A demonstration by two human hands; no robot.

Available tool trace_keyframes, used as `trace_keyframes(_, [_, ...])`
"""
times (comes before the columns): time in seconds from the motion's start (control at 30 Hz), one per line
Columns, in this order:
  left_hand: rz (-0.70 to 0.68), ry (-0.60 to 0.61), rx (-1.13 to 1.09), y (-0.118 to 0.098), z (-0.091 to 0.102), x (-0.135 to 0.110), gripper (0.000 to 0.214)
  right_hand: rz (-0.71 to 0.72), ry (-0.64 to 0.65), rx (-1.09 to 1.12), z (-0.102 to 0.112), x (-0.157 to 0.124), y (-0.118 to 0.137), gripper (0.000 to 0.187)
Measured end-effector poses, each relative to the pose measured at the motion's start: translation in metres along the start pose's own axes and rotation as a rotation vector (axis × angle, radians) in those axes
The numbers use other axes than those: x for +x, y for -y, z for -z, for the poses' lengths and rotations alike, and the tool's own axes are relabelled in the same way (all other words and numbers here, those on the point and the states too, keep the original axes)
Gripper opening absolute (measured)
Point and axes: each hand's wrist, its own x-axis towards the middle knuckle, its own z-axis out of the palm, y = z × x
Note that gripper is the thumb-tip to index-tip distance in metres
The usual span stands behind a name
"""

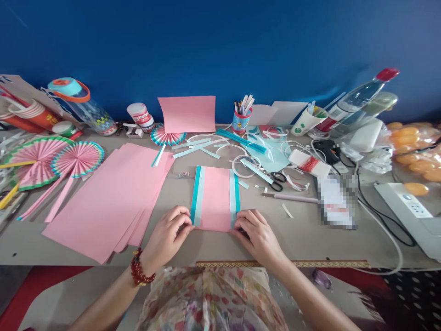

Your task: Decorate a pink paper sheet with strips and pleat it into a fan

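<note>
A pink sheet of paper [216,197] with teal and pale blue strips down both sides lies flat on the table in front of me. My left hand [171,234] is closed, its thumb and fingers pinching the paper's near left corner. At the near right corner my right hand [255,235] pinches the same sheet, fingers curled. The near edge looks slightly turned up between the hands. To the left, a stack of larger pink sheets [113,197] is spread at a slant, close to my left hand.
Pleated paper fans [77,158] lie at far left near a water bottle [84,108]. Behind the sheet are paper strips [196,148], scissors [277,181] and a pen cup [241,120]. A craft knife [292,197] lies to the right, before a power strip [409,207] with cables.
</note>
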Motion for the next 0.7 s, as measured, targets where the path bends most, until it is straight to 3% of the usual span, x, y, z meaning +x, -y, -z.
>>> trace_keyframes(0.7, [-0.038,-0.027,0.061,0.0043,-0.0077,-0.0018,0.008,-0.055,0.003,0.01,-0.002,0.0037,0.002,0.014])
